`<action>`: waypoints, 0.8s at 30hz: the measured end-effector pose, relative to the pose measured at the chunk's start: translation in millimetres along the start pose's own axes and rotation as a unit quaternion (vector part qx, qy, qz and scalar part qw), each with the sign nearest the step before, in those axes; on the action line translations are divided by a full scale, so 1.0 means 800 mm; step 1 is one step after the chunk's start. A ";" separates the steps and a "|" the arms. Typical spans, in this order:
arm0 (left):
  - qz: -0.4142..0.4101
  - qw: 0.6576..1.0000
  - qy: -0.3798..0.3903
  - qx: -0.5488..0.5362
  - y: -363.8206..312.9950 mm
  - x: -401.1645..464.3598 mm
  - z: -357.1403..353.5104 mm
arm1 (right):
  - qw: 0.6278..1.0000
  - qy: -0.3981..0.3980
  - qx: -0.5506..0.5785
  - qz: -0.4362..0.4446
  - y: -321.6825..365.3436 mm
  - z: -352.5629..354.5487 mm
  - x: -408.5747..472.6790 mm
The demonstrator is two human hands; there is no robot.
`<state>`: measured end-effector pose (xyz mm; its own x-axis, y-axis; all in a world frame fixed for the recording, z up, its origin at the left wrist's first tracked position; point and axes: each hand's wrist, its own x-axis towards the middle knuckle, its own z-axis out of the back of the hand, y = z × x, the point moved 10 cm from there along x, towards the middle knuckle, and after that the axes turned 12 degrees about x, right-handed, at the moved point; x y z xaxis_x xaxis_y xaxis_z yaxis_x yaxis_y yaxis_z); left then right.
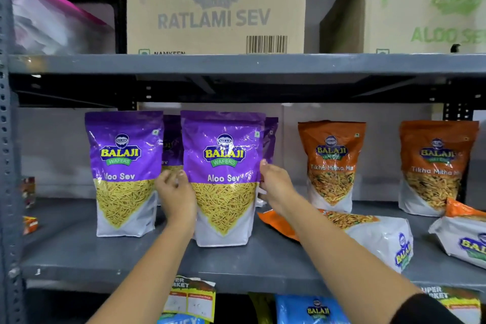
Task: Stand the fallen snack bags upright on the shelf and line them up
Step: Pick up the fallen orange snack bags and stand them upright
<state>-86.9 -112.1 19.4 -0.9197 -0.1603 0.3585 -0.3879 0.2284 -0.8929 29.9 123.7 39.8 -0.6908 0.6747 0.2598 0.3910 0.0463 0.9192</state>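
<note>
Left hand (175, 192) and right hand (274, 183) clasp the upright purple Aloo Sev bag (223, 179) by its side edges. Fingers curl partly closed round it. Fallen orange bag (368, 234) lies at 3 o'clock on the shelf (105, 258).

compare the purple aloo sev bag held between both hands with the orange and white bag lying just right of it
The purple Aloo Sev bag stands upright, front facing out; the orange-and-white bag lies flat on the grey shelf. The left hand and right hand grip the purple one; nothing touches the orange one. Both are glossy Balaji pouches with white bottoms.
</note>
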 end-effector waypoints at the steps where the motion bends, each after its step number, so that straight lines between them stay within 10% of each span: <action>1: -0.050 0.998 -0.030 -0.009 -0.017 -0.014 0.016 | 0.997 0.021 -0.068 0.009 0.017 -0.003 0.000; 5: -0.232 0.972 -0.013 -0.026 -0.045 -0.115 0.041 | 0.894 0.107 -0.425 0.090 0.082 0.018 -0.007; 9: -0.083 0.982 0.171 -0.010 0.006 -0.158 -0.034 | 0.782 0.068 -0.620 0.013 0.072 0.118 0.004; 14: 0.287 0.905 0.293 -0.112 0.066 -0.143 -0.129 | 0.813 0.017 -0.573 -0.106 0.028 0.179 0.013; 24: 0.294 0.893 0.331 -0.084 0.038 -0.069 -0.244 | 0.852 -0.092 -0.512 0.049 0.071 0.154 0.027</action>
<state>-60.1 90.9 25.2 -0.7809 0.6240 -0.0276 0.2214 0.2353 -0.9464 111.6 231.6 61.0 -0.5421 0.7468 0.3853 -0.3607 -0.6209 0.6960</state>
